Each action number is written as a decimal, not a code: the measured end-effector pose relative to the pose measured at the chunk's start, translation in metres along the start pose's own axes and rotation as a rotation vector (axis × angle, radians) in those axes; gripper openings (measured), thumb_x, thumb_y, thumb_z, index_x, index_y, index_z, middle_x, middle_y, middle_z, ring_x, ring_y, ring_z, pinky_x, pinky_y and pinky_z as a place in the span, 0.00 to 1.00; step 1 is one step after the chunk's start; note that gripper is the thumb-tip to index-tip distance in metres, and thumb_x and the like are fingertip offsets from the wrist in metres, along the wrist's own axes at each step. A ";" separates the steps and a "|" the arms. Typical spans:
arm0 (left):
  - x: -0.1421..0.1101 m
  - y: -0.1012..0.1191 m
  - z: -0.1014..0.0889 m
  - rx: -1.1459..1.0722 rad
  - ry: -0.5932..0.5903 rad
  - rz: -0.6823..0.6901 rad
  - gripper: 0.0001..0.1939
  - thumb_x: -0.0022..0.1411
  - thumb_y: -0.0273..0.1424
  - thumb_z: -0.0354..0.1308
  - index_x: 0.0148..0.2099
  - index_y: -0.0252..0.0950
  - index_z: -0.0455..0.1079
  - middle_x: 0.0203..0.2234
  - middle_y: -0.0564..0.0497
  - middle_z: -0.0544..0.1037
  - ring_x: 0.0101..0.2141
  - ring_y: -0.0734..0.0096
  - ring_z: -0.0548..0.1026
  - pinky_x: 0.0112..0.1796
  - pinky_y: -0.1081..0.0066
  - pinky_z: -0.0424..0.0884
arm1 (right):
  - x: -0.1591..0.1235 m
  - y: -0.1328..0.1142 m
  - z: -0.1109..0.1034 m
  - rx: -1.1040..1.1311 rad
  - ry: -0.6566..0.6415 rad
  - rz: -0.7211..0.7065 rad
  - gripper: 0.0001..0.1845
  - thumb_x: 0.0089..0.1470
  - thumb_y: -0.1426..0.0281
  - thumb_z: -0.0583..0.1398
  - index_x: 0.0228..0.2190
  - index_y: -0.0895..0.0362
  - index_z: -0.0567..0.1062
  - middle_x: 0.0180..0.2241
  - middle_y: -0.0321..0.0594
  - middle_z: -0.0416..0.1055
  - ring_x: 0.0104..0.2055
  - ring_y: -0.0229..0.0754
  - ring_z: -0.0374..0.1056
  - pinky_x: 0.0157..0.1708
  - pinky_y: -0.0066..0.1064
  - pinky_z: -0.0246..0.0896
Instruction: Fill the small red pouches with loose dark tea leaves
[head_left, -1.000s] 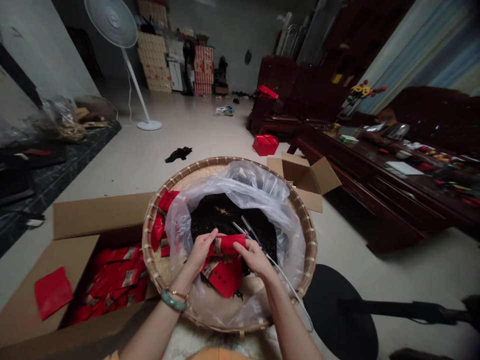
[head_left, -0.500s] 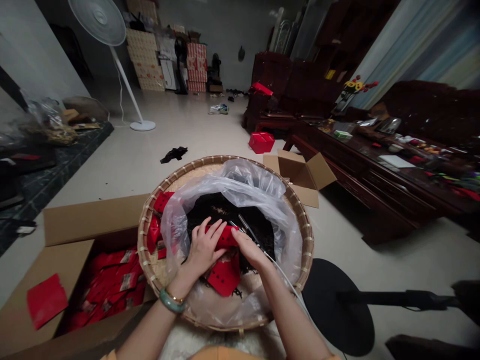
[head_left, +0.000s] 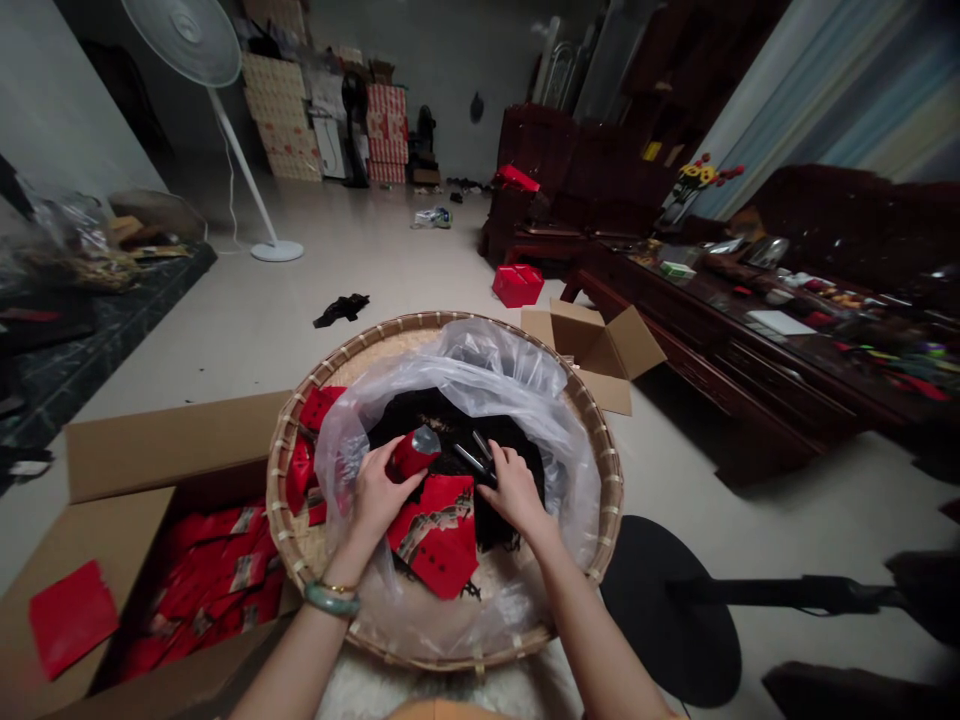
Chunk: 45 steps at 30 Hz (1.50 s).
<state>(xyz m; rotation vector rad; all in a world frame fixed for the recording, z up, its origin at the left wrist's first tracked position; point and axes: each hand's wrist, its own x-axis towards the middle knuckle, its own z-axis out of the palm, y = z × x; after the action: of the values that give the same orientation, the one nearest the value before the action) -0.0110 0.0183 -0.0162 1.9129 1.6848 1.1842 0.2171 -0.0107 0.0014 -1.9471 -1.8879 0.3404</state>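
Observation:
My left hand (head_left: 379, 490) is closed around a red foil pouch (head_left: 411, 456), whose silvery end faces up and to the right. My right hand (head_left: 517, 492) grips a two-armed hair straightener (head_left: 472, 462); its slim dark jaws stand apart and point up and left. Between and below my hands, flat red pouches (head_left: 442, 560) with a printed band lie on the plastic. Black, stringy dried material (head_left: 397, 410) fills the clear plastic bag (head_left: 517, 385) lining a round woven bamboo basket (head_left: 613, 480). More red packets (head_left: 301, 465) sit inside the basket's left rim.
At left, an open carton (head_left: 180, 430) holds many red pouches, with one red pouch (head_left: 73, 618) on its flap. A smaller open carton (head_left: 611, 345) stands beyond the basket. A round black stand base (head_left: 667, 610) is at right, near a long dark wooden table (head_left: 720, 350).
My hands have moved apart. The left has kept the red pouch and turned its silvery end up, while the right has let go of it and taken hold of the hair straightener.

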 end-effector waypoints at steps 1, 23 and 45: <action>0.000 -0.001 0.001 -0.001 0.006 -0.013 0.28 0.46 0.37 0.64 0.51 0.37 0.66 0.42 0.44 0.74 0.44 0.56 0.70 0.45 0.59 0.67 | -0.001 0.003 0.002 -0.070 -0.016 -0.010 0.36 0.43 0.75 0.61 0.55 0.57 0.61 0.47 0.51 0.65 0.47 0.50 0.62 0.43 0.39 0.59; 0.001 -0.005 0.005 -0.176 0.089 -0.213 0.31 0.45 0.39 0.64 0.51 0.35 0.64 0.44 0.42 0.72 0.37 0.61 0.73 0.38 0.62 0.71 | 0.024 -0.061 0.024 -0.195 -0.192 0.002 0.36 0.52 0.54 0.58 0.55 0.62 0.58 0.43 0.54 0.65 0.40 0.51 0.68 0.37 0.38 0.63; 0.000 -0.002 0.005 -0.179 0.109 -0.237 0.31 0.45 0.39 0.64 0.51 0.35 0.65 0.44 0.42 0.72 0.34 0.64 0.74 0.37 0.64 0.72 | 0.053 -0.046 0.044 0.771 -0.062 0.106 0.23 0.42 0.76 0.60 0.43 0.54 0.73 0.39 0.38 0.70 0.38 0.40 0.68 0.36 0.31 0.67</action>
<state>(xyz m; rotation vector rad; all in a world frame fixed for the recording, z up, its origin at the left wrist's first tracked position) -0.0091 0.0202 -0.0207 1.5219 1.7386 1.3142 0.1596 0.0474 -0.0119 -1.5022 -1.3753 0.9974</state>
